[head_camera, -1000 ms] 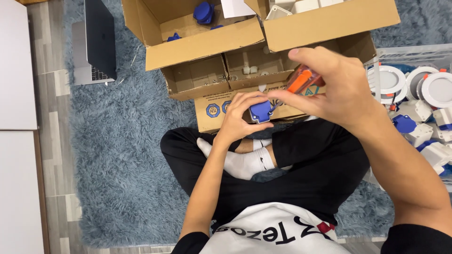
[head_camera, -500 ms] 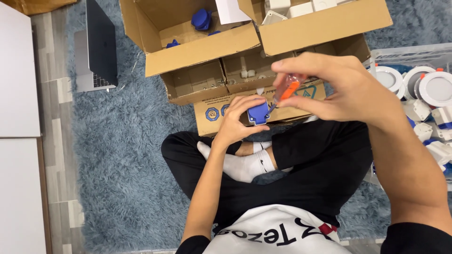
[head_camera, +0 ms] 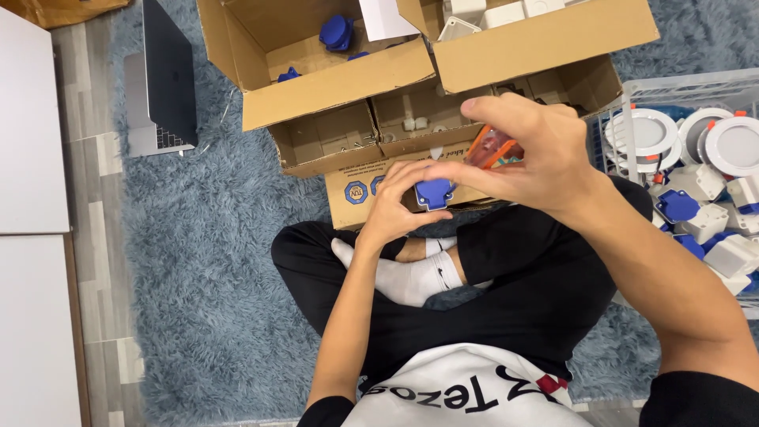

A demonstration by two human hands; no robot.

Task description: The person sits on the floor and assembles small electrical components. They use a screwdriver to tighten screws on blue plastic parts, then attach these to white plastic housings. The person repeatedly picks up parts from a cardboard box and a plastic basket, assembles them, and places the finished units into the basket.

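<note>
My left hand (head_camera: 395, 205) grips a small blue plastic box part (head_camera: 434, 192) just above my crossed legs. Right beside it, my right hand (head_camera: 530, 154) is curled around an orange-handled tool (head_camera: 492, 149), most of which is hidden by my fingers. The tool's tip points down toward the blue part; whether it touches is not clear. Both hands hover in front of an open cardboard box (head_camera: 348, 87).
The cardboard box holds blue parts (head_camera: 337, 32) and white parts (head_camera: 474, 16). A white wire basket (head_camera: 680, 83) at right is filled with round white lamp fittings (head_camera: 731, 142) and blue and white boxes. A laptop (head_camera: 162, 79) lies on the blue shaggy rug (head_camera: 198, 261).
My right hand has dropped slightly and closed in on the blue part, with the orange tool now more hidden by my fingers. My left hand stays in place.
</note>
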